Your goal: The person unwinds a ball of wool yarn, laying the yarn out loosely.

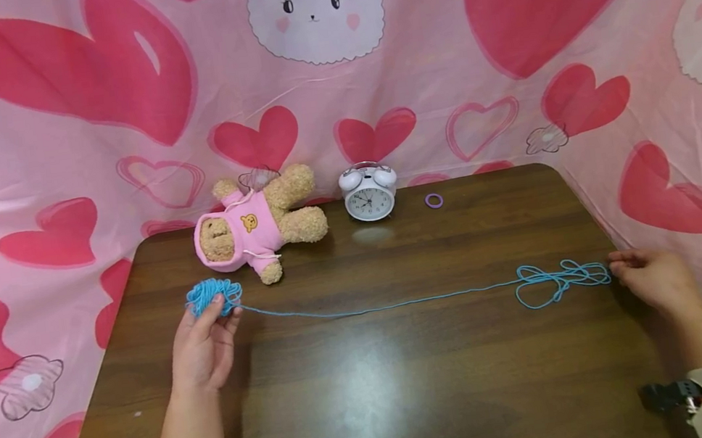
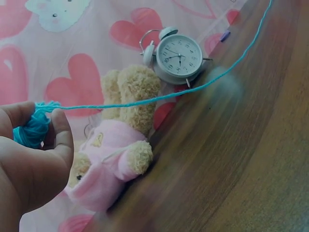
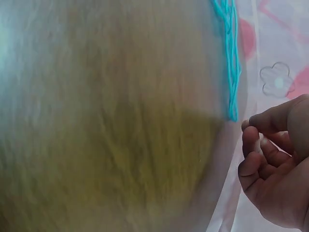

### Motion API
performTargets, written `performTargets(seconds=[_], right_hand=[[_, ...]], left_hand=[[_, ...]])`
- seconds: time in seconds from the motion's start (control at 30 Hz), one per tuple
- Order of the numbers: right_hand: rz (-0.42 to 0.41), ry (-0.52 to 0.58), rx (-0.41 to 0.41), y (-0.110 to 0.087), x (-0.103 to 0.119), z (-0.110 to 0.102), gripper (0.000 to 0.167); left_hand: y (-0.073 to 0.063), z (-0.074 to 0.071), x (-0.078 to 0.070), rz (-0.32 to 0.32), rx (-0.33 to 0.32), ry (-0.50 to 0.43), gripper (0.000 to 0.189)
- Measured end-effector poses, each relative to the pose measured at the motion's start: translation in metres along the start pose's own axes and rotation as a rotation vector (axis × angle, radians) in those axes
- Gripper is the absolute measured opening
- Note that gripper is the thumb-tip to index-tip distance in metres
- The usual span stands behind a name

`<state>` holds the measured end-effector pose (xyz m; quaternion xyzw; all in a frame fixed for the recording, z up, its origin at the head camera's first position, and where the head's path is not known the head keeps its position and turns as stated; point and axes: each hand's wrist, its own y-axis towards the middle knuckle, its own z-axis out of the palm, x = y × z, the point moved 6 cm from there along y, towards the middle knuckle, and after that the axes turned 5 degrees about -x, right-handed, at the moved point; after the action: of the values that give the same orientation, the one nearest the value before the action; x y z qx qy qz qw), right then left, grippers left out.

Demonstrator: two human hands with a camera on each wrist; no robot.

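A bundle of blue yarn (image 1: pixel 208 295) is held between the thumb and fingers of my left hand (image 1: pixel 202 347), at the left of the table. From it a single strand (image 1: pixel 362 312) runs across to loose blue loops (image 1: pixel 562 279) lying at the right. Beside the outer end of these loops is my right hand (image 1: pixel 657 280). In the right wrist view its fingers (image 3: pixel 268 118) are curled, thumb and forefinger tips together, with a small gap between them and the loop end (image 3: pixel 233 116). Nothing shows in that hand.
Behind the yarn bundle a teddy bear in a pink hoodie (image 1: pixel 256 223) lies on its back. A white alarm clock (image 1: pixel 369 195) stands at the table's back edge, with a purple ring (image 1: pixel 433 201) to its right. Pink heart-patterned cloth (image 1: pixel 426 78) hangs behind and around the brown table (image 1: pixel 443 383).
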<state>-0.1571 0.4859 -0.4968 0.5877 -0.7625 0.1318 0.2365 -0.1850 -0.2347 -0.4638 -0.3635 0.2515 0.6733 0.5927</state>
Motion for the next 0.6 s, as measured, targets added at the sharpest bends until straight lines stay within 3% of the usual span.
performTargets(seconds=[0.3, 0.6], right_hand=[[-0.087, 0.043, -0.07, 0.0, 0.04, 0.004, 0.031], [-0.11, 0.094, -0.062, -0.001, 0.087, 0.024, 0.033]], left_hand=[[0.001, 0.008, 0.0, -0.007, 0.018, 0.001, 0.015], [0.0, 0.016, -0.001, -0.023, 0.031, 0.008, 0.016]])
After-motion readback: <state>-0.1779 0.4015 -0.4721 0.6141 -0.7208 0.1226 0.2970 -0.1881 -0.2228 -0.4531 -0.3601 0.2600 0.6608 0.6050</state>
